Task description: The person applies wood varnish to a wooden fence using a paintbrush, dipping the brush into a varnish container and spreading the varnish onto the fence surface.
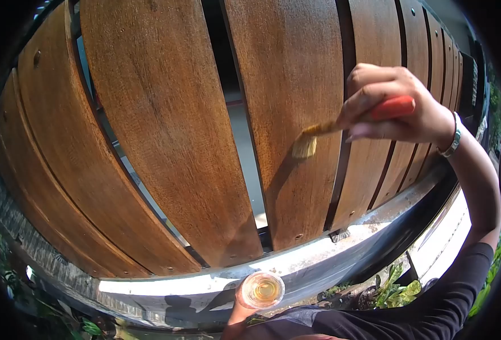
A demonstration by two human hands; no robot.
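My right hand (389, 105) is closed around the handle of a paintbrush (307, 145), whose red end sticks out past my palm. The pale bristles point down against a brown wooden slat (287, 102), and the brush casts a shadow on it. Low in the view, my left hand (240, 300) is wrapped round a clear plastic cup (263, 290) with a yellowish liquid in it. Most of the left fingers are hidden behind the cup. The slat's surface looks glossy.
More upright wooden slats (154, 113) stand on both sides, with narrow gaps between them and screws near their ends. Below them runs a pale ledge (312, 254) in sunlight. Green plants (397, 288) grow at the lower right, near my dark sleeve (454, 289).
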